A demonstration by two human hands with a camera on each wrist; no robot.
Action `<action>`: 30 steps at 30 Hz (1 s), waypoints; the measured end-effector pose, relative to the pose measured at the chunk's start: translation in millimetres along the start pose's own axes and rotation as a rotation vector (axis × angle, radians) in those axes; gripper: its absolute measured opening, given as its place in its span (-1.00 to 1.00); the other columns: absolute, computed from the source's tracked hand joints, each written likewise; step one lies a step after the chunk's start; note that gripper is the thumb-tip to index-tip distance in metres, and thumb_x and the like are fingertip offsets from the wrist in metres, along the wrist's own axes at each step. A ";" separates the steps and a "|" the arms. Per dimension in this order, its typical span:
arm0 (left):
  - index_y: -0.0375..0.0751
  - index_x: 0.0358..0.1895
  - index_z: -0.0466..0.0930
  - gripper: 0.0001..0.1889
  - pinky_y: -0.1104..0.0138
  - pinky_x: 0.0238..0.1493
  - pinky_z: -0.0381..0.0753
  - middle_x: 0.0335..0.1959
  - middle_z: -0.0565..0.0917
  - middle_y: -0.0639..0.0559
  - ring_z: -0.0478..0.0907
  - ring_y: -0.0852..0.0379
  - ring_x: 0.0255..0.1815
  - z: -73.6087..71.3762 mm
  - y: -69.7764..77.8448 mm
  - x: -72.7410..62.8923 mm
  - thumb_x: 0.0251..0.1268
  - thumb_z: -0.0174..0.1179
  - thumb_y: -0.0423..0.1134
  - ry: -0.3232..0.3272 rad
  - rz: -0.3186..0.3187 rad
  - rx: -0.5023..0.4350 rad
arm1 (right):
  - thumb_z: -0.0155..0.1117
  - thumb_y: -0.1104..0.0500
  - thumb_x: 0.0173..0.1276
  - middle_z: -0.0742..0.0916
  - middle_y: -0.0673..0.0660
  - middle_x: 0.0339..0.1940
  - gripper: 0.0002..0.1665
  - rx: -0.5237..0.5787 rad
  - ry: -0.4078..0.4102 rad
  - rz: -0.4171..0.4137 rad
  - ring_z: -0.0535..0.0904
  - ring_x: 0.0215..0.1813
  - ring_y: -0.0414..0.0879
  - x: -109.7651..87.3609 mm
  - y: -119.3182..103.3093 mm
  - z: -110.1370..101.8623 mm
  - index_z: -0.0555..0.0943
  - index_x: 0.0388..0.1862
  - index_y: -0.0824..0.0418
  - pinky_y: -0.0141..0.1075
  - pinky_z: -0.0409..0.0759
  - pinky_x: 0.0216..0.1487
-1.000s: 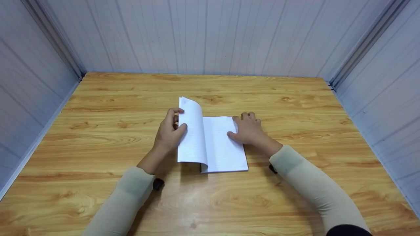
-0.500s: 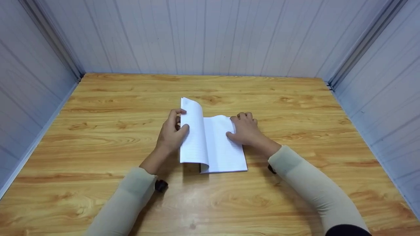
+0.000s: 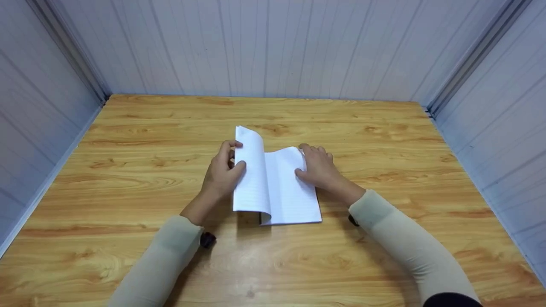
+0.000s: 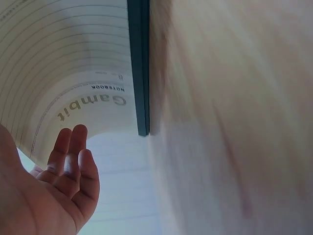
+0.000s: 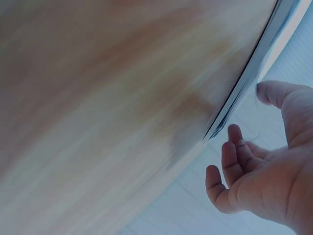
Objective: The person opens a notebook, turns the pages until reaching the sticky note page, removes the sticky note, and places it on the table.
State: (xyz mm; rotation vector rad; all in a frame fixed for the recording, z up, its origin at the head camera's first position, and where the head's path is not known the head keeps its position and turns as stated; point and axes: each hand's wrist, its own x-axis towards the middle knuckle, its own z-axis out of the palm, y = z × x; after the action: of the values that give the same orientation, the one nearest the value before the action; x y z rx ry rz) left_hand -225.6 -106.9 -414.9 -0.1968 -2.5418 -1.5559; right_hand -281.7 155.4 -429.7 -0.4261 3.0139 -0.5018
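A lined notebook (image 3: 292, 196) lies open on the wooden table. My left hand (image 3: 219, 177) holds its left pages (image 3: 252, 183) raised in a curve, thumb in front and fingers behind. Printed "Gambit" lettering shows on the back of those pages in the left wrist view, beside a dark green cover edge (image 4: 139, 73). At the far right corner my right hand (image 3: 320, 168) pinches the right page, its thumb on the paper and index finger at the top edge. That edge bows upward. In the right wrist view, the other fingers (image 5: 230, 161) of this hand stand off the paper, loosely bent.
The wooden table (image 3: 140, 179) spreads around the notebook on every side. Pale panel walls (image 3: 264, 47) rise behind it and at both sides. A black wrist device (image 3: 207, 240) sits at the left sleeve's cuff.
The right index finger has shifted toward the far corner, and the right page's top edge has risen and bowed up. The left hand and its raised pages have edged slightly right.
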 end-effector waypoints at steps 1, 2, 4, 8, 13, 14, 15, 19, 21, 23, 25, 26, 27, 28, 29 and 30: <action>-0.02 0.18 0.32 -0.56 0.27 -0.31 0.36 -0.25 0.60 -0.06 0.42 0.06 -0.39 -0.8 0.2 0.0 0.18 0.02 -0.24 -0.002 0.003 0.017 | 0.29 -0.01 0.21 0.51 0.25 0.30 -0.15 0.014 0.009 0.004 0.36 0.23 0.17 0.0 -0.3 -0.3 0.24 0.42 0.23 0.04 0.29 0.16; -0.02 0.18 0.32 -0.56 0.27 -0.31 0.36 -0.23 0.61 -0.06 0.41 0.06 -0.39 -1.7 0.0 0.2 0.18 0.03 -0.24 -0.003 0.005 0.031 | 0.29 0.01 0.22 0.48 0.27 0.34 -0.13 0.028 0.020 0.004 0.35 0.27 0.19 0.0 -0.3 -0.6 0.20 0.44 0.27 0.06 0.29 0.22; -0.02 0.18 0.32 -0.56 0.28 -0.32 0.35 -0.21 0.62 -0.07 0.40 0.07 -0.40 -3.7 -0.5 0.5 0.18 0.03 -0.23 -0.004 0.009 0.059 | 0.28 0.08 0.25 0.41 0.31 0.40 -0.10 0.070 0.040 0.005 0.30 0.37 0.20 0.0 -0.1 -1.3 0.13 0.47 0.33 0.04 0.26 0.35; -0.02 0.18 0.31 -0.56 0.29 -0.33 0.38 -0.14 0.63 -0.07 0.44 0.07 -0.41 -7.7 -1.8 0.9 0.19 0.03 -0.20 -0.023 0.010 0.112 | 0.21 0.22 0.28 0.31 0.37 0.46 -0.10 0.166 0.085 -0.006 0.20 0.49 0.19 -0.4 0.1 -2.5 0.03 0.49 0.39 -0.04 0.19 0.46; 0.00 0.16 0.33 -0.57 0.27 -0.39 0.40 -0.14 0.62 -0.06 0.49 0.06 -0.42 -13.2 -3.9 1.9 0.19 0.03 -0.15 -0.040 0.026 0.212 | 0.14 0.33 0.28 0.47 0.40 0.30 -0.17 0.215 0.145 -0.039 0.36 0.39 0.15 -1.4 -0.6 -3.1 0.06 0.48 0.41 -0.08 0.32 0.39; 0.01 0.15 0.33 -0.58 0.27 -0.40 0.40 -0.15 0.62 -0.06 0.49 0.06 -0.42 -14.2 -4.6 2.2 0.18 0.03 -0.14 -0.040 0.032 0.232 | 0.13 0.34 0.27 0.53 0.38 0.21 -0.19 0.214 0.159 -0.051 0.44 0.30 0.14 -1.5 -0.8 -2.9 0.09 0.46 0.41 -0.08 0.38 0.33; 0.00 0.15 0.33 -0.58 0.27 -0.42 0.40 -0.14 0.62 -0.06 0.50 0.06 -0.42 -15.3 -5.1 2.4 0.18 0.02 -0.14 -0.043 0.041 0.250 | 0.12 0.35 0.27 0.58 0.36 0.10 -0.23 0.211 0.171 -0.064 0.51 0.18 0.13 -1.8 -0.9 -2.8 0.12 0.44 0.41 -0.08 0.46 0.24; -0.03 0.16 0.34 -0.56 0.28 -0.43 0.41 -0.11 0.64 -0.09 0.54 0.05 -0.41 -18.3 -6.6 2.4 0.16 0.02 -0.13 -0.045 0.066 0.286 | 0.10 0.38 0.27 0.59 0.23 -0.26 -0.42 0.206 0.217 -0.133 0.48 -0.25 0.02 -1.9 -1.3 -2.3 0.31 0.29 0.37 -0.16 0.51 -0.20; -0.04 0.17 0.34 -0.55 0.28 -0.41 0.42 -0.09 0.65 -0.10 0.54 0.05 -0.40 -19.0 -7.3 2.1 0.16 0.03 -0.13 -0.044 0.070 0.285 | 0.10 0.38 0.28 0.58 0.18 -0.30 -0.53 0.194 0.237 -0.157 0.45 -0.33 -0.02 -2.3 -1.6 -2.5 0.38 0.19 0.33 -0.21 0.46 -0.30; -0.04 0.17 0.34 -0.55 0.28 -0.41 0.41 -0.10 0.65 -0.10 0.54 0.05 -0.39 -19.1 -7.6 1.4 0.17 0.04 -0.12 -0.037 0.066 0.281 | 0.11 0.36 0.30 0.58 0.15 -0.31 -0.63 0.178 0.249 -0.166 0.46 -0.33 -0.05 -2.7 -1.8 -2.7 0.42 0.10 0.29 -0.25 0.45 -0.32; -0.03 0.17 0.34 -0.55 0.28 -0.41 0.41 -0.12 0.64 -0.09 0.53 0.05 -0.40 -19.0 -8.5 0.8 0.17 0.04 -0.12 -0.029 0.061 0.282 | 0.11 0.33 0.32 0.58 0.13 -0.28 -0.70 0.161 0.255 -0.167 0.48 -0.31 -0.06 -3.3 -1.6 -2.6 0.45 0.03 0.25 -0.26 0.46 -0.31; -0.03 0.17 0.34 -0.55 0.28 -0.41 0.40 -0.12 0.63 -0.09 0.52 0.05 -0.40 -19.1 -8.7 0.4 0.17 0.05 -0.12 -0.027 0.060 0.285 | 0.10 0.33 0.33 0.58 0.12 -0.27 -0.73 0.155 0.256 -0.169 0.49 -0.30 -0.06 -3.6 -1.6 -2.7 0.46 0.01 0.24 -0.25 0.47 -0.31; -0.03 0.16 0.34 -0.55 0.28 -0.41 0.40 -0.13 0.63 -0.08 0.51 0.05 -0.40 -19.1 -8.6 0.1 0.17 0.05 -0.12 -0.024 0.058 0.283 | 0.08 0.32 0.34 0.59 0.12 -0.26 -0.76 0.153 0.256 -0.172 0.50 -0.29 -0.06 -3.7 -1.6 -2.5 0.46 -0.02 0.23 -0.25 0.48 -0.30; -0.03 0.16 0.34 -0.55 0.28 -0.41 0.39 -0.14 0.63 -0.08 0.51 0.05 -0.41 -18.8 -8.6 -0.2 0.17 0.05 -0.12 -0.021 0.057 0.283 | 0.07 0.32 0.34 0.58 0.12 -0.24 -0.79 0.151 0.255 -0.178 0.50 -0.27 -0.06 -3.9 -1.3 -2.4 0.47 -0.05 0.21 -0.25 0.48 -0.29; -0.03 0.16 0.33 -0.56 0.28 -0.41 0.39 -0.15 0.62 -0.08 0.50 0.05 -0.41 -18.4 -8.8 -0.3 0.18 0.05 -0.12 -0.019 0.057 0.283 | 0.06 0.31 0.35 0.58 0.13 -0.23 -0.81 0.150 0.255 -0.187 0.51 -0.26 -0.06 -4.0 -0.9 -2.3 0.47 -0.07 0.21 -0.25 0.49 -0.29; -0.03 0.17 0.33 -0.56 0.28 -0.41 0.39 -0.15 0.62 -0.08 0.50 0.05 -0.41 -18.1 -8.6 -0.2 0.18 0.05 -0.12 -0.019 0.057 0.282 | 0.05 0.30 0.35 0.58 0.13 -0.22 -0.82 0.153 0.255 -0.195 0.51 -0.25 -0.06 -4.1 -0.7 -2.2 0.48 -0.08 0.20 -0.25 0.49 -0.28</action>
State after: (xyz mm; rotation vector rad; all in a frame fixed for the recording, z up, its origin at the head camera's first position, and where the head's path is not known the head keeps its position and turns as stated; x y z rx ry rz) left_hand -225.8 -126.9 -414.4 -0.2461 -2.7064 -1.1631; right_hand -277.8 156.7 -427.3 -0.6987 3.1563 -0.8567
